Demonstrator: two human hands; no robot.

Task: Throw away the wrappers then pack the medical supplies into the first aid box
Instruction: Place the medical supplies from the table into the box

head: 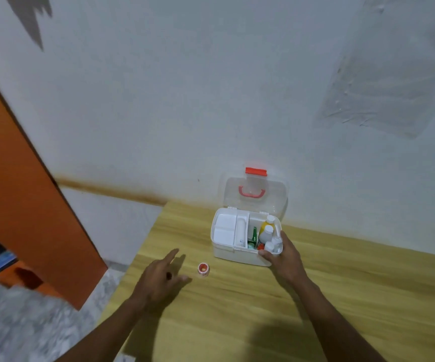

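Observation:
A white first aid box (233,254) stands open on the wooden table (315,296), its clear lid (255,192) with a red handle leaning back against the wall. Inside are several bottles (267,231), a green carton (254,237) and a white tray insert (224,229). My right hand (285,256) grips the box's near right corner. A small red and white roll (203,269) lies on the table left of the box. My left hand (162,274) hovers open just left of that roll, fingers spread, holding nothing.
The table stands against a pale wall (211,100). An orange panel (23,192) stands at the left beside the table. Speckled floor (28,322) lies below the table's left edge, with dark items at the far left.

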